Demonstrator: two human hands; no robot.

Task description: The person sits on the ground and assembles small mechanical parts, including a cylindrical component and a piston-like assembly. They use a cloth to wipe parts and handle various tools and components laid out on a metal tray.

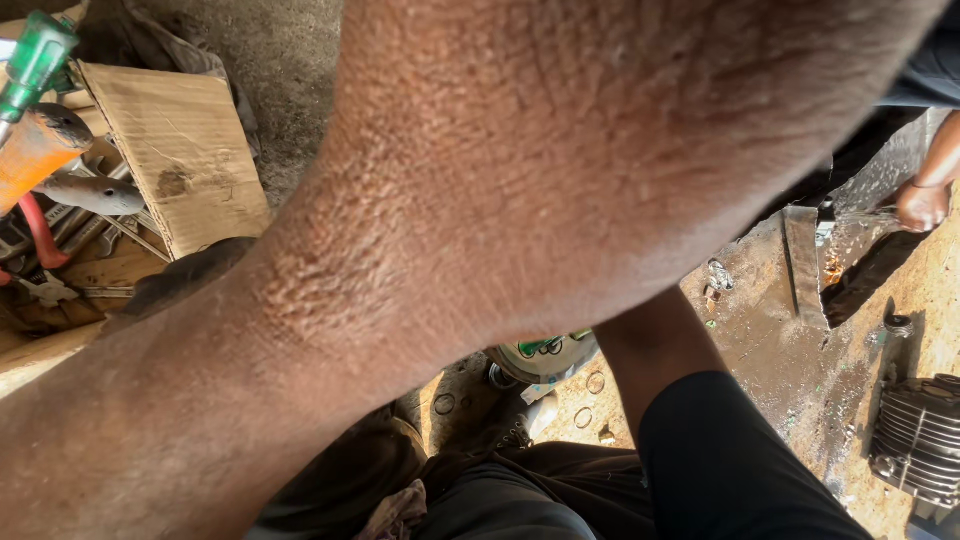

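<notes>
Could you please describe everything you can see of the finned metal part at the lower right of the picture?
The finned metal part lies on the sandy, oil-stained ground at the lower right edge, cut off by the frame. It looks like grey cast metal, dull and dirty, with a row of thin parallel cooling fins running across it and a lug at its lower left corner. No hand touches it; a small dark ring-shaped piece sits apart, just above it.

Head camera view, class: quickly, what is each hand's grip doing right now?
Left hand: out of view; only a bare forearm fills the frame.
Right hand: not in view either, so its grip cannot be seen.
</notes>
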